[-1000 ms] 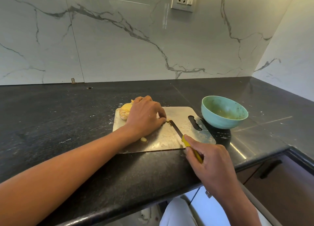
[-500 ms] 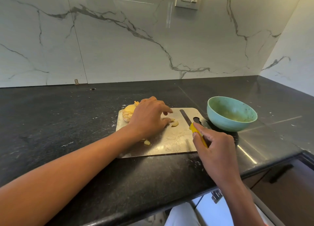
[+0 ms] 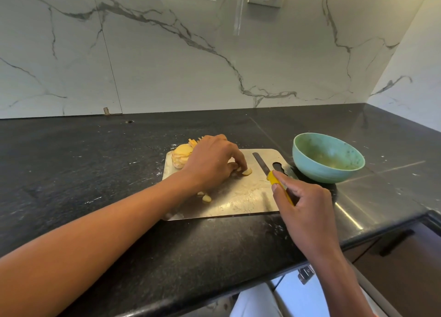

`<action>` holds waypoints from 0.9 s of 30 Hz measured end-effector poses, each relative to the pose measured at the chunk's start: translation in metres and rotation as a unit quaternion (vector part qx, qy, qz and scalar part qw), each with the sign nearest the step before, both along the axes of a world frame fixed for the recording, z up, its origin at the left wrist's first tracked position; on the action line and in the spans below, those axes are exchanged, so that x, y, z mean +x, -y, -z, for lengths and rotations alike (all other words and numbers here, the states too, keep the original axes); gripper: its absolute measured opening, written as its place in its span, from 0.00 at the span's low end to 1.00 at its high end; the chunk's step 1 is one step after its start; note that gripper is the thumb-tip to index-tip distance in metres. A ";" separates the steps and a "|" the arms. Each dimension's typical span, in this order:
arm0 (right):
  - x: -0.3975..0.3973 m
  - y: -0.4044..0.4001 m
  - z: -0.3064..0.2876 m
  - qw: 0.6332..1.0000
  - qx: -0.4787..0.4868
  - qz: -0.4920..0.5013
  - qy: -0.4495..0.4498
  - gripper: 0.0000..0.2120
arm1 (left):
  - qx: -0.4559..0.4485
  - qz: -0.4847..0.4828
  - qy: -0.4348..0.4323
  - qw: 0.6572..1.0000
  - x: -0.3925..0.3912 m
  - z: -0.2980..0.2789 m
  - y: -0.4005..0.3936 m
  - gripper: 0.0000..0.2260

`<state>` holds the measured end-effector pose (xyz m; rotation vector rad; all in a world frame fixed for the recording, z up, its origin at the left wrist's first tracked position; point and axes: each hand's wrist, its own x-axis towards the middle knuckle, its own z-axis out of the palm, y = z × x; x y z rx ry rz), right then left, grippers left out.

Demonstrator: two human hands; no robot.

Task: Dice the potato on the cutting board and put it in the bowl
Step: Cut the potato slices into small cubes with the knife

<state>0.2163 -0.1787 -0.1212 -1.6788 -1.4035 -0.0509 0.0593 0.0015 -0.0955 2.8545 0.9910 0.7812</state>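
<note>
Steel cutting board (image 3: 238, 202): left hand (image 3: 212, 164) fingers pinch potato slice (image 3: 247, 172); right hand (image 3: 303, 207) fingers grasp yellow-handled knife (image 3: 274, 178).

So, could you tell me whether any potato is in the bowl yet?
None visible: the bowl shows only residue; the potato pieces remain on the board.

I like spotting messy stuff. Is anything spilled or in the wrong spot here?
A little. One potato piece lies alone near the cutting board's front edge, apart from the stack. White specks dot the counter. The bowl looks smeared inside.
</note>
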 end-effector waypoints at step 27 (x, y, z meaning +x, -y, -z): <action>-0.009 0.002 -0.003 0.998 -0.007 0.043 0.047 0.16 | 0.056 -0.068 0.030 0.996 0.008 0.010 0.015 0.13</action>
